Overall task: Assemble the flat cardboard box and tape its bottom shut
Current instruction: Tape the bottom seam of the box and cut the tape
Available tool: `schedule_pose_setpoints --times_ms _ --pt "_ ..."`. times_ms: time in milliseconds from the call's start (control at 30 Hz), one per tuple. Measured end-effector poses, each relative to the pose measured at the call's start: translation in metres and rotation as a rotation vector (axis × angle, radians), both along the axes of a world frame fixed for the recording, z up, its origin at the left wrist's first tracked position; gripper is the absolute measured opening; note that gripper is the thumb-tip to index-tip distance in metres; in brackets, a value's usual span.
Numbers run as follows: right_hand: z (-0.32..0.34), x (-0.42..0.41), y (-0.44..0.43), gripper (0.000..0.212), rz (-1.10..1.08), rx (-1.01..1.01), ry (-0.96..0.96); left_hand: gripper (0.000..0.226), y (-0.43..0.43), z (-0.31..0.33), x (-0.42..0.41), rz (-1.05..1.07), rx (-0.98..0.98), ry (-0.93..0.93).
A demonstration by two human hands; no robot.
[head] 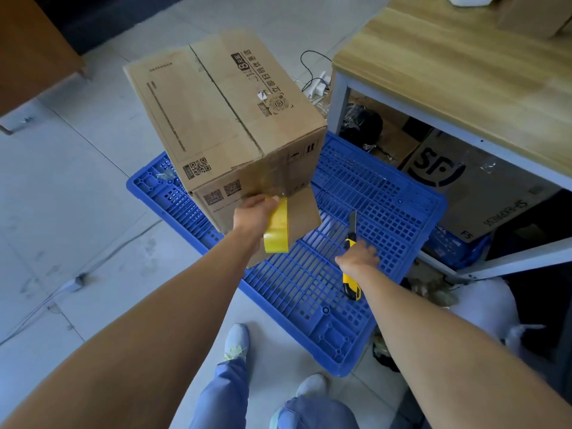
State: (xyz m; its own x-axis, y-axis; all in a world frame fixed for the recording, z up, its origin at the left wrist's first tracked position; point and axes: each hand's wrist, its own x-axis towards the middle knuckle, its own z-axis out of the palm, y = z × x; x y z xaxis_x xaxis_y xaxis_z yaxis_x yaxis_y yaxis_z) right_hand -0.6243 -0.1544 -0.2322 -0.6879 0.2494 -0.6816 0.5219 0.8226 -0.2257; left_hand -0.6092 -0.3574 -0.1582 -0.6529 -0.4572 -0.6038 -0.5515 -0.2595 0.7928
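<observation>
The brown cardboard box [216, 119] stands erected and tilted over the blue plastic pallet [340, 212]. Shiny tape runs from its seam down its near side. My left hand [255, 213] grips a yellow tape roll [277, 227] held against the box's lower flap. My right hand [360, 255] holds a yellow and black utility knife [351, 284] with its blade pushed out, low over the pallet to the right of the box.
A wooden-topped table [464, 72] with grey metal legs stands at the right, with printed cartons [464, 187] stored beneath it. Cables [312, 72] and a power strip lie on the tiled floor behind the box. My shoes [236, 342] stand at the pallet's near edge.
</observation>
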Motion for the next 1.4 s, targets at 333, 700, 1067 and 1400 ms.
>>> schedule_pose_setpoints --times_ms 333,700,1067,1400 --pt "-0.042 -0.004 0.019 0.085 0.094 0.027 -0.090 0.015 0.009 -0.002 -0.008 0.085 -0.027 0.020" --pt "-0.007 -0.010 0.029 0.031 0.130 -0.139 0.310 0.018 0.014 0.004 -0.006 0.089 -0.052 -0.008" --pt "0.090 -0.061 -0.001 0.031 0.867 -0.009 0.516 0.015 0.020 0.026 -0.004 0.179 -0.072 -0.051" --pt "0.108 -0.070 -0.002 0.030 1.003 0.075 0.615 0.014 0.019 0.027 -0.003 0.189 -0.019 -0.082"
